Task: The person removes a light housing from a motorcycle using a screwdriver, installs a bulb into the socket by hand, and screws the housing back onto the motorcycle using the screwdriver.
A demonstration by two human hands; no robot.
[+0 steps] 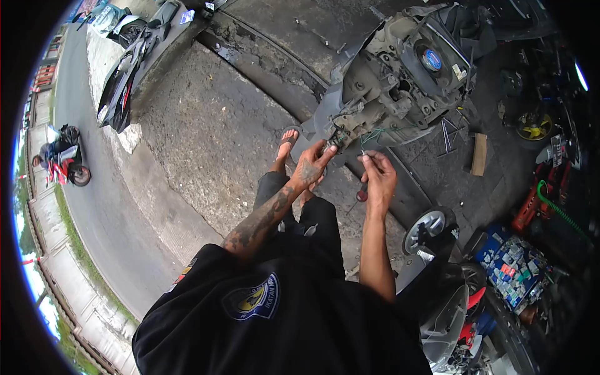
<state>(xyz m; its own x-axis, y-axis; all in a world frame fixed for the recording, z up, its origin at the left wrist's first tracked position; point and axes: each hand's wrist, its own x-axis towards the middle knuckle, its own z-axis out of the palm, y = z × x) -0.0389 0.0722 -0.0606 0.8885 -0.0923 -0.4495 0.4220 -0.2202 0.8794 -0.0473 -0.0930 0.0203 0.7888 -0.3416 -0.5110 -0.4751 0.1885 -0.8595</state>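
Observation:
My left hand (314, 164) is closed on a small dark electrical part (338, 139) with wires, at the near edge of a dirty grey scooter body panel (369, 94). Thin green wires (375, 133) loop from there to the right. My right hand (379, 172) is raised beside it, thumb and fingertips pinched on the end of a green wire. A dark red tool handle (362, 193) sticks out below that hand's fingers; its shaft is hidden. The palm of my right hand is also hidden.
A T-handle wrench (447, 136) and a cardboard piece (479, 154) lie on the stained floor at right. A wheel (428, 230) and a parts-covered blue box (509, 262) are nearer. Removed fairings (128, 87) lie at left; a rider on a red motorcycle (62, 162) is on the road.

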